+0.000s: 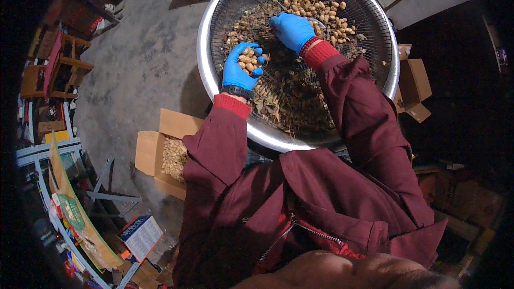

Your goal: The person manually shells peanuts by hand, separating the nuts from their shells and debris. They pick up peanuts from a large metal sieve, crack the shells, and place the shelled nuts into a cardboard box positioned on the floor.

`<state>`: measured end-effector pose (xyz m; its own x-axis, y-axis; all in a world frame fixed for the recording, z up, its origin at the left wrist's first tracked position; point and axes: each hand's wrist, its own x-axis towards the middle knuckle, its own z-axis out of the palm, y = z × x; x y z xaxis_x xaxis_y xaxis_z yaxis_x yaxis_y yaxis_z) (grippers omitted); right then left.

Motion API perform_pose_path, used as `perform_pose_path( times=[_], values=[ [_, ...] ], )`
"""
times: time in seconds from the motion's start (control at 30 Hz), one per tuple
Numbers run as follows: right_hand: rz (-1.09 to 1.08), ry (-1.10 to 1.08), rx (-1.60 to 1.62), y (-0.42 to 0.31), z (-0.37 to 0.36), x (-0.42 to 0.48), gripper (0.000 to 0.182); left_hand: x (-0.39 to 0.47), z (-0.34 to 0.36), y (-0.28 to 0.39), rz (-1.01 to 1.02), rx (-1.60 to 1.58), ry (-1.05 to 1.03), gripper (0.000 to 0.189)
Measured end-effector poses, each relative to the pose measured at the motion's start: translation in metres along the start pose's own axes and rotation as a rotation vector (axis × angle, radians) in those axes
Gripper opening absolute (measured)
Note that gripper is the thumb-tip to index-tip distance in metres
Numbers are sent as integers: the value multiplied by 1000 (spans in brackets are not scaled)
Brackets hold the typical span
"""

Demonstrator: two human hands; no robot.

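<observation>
My left hand (pixel 239 68), in a blue glove, cups several unshelled peanuts (pixel 249 61) in its palm above the left side of a large round metal basin (pixel 204 54). My right hand (pixel 293 31), gloved the same way, is lowered over the middle of the basin with its fingers bent together; whether anything is between them is hidden. A wire mesh (pixel 373 20) lines the basin. Dry leaves and stems (pixel 297 100) lie across it, mixed with peanuts. Beyond my right hand sits a heap of cleaner peanuts (pixel 305 4), and a pale rim shows partly beside that hand.
An open cardboard box (pixel 150 152) with peanuts inside stands on the concrete floor (pixel 132 48) at my left. Another cardboard box (pixel 415 80) is right of the basin. Wooden stools (pixel 66 66) and a cluttered metal shelf (pixel 48 150) line the left; a printed carton (pixel 141 237) sits low left.
</observation>
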<state>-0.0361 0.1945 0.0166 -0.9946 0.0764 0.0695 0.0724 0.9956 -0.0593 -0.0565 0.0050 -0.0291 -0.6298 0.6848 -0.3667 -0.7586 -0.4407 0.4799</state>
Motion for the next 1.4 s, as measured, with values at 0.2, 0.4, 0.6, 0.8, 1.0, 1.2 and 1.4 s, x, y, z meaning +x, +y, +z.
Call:
perform_pose_path(
  times=[0.2, 0.4, 0.6, 0.8, 1.0, 1.2, 1.4],
  values=[
    [-73, 238, 195, 11, 11, -4, 22, 3, -1, -1, 45, -88, -18, 26],
    [-145, 172, 510, -5, 1, -30, 14, 1, 1, 2, 163, -149, -63, 25],
    [-241, 36, 633, -47, 16, -62, 18, -3, 2, 8, 291, -211, -104, 27],
    [-234, -20, 744, -73, 29, -75, 20, -8, 10, 9, 353, -149, 13, 26],
    [-31, 2, 626, -98, 36, -84, 18, -5, 5, 8, 357, -142, 2, 26],
    [-27, 49, 624, -86, 42, -83, 16, 0, -2, 7, 297, -187, -79, 26],
    [66, 239, 628, -51, -3, -69, 18, 6, -1, 1, 113, -91, -2, 20]
  ],
)
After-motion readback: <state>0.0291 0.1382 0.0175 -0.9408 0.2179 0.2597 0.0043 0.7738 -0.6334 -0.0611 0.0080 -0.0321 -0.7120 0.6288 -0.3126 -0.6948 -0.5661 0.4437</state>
